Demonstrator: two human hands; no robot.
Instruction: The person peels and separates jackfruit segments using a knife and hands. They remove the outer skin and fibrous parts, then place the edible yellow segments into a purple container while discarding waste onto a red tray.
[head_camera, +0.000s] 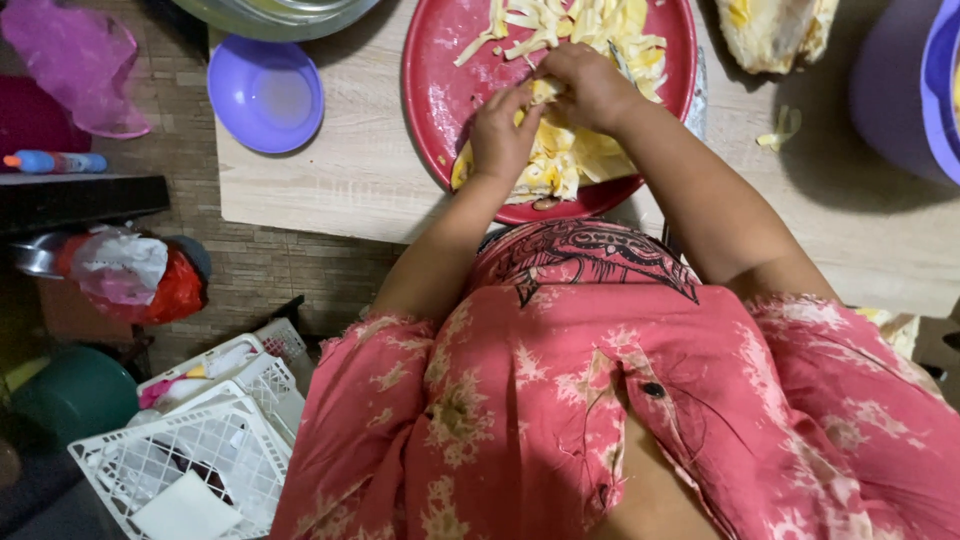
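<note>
A round red tray (440, 70) lies on a low wooden table (340, 180) and holds a pile of yellow jackfruit pieces (565, 160) with pale fibrous strips (560, 25) at its far side. My left hand (500, 135) grips the near side of a yellow piece at the tray's middle. My right hand (590, 85) is closed on the same piece from the far side, fingers dug into it. A thin blade-like edge shows by my right hand, unclear. My pink patterned dress fills the lower frame.
A purple bowl (265, 92) sits left of the tray, a metal basin (270, 15) behind it. A cut jackfruit chunk (775, 30) and a purple tub (910, 90) stand at the right. White plastic baskets (200, 450), bags and a green pot (75, 395) crowd the floor at left.
</note>
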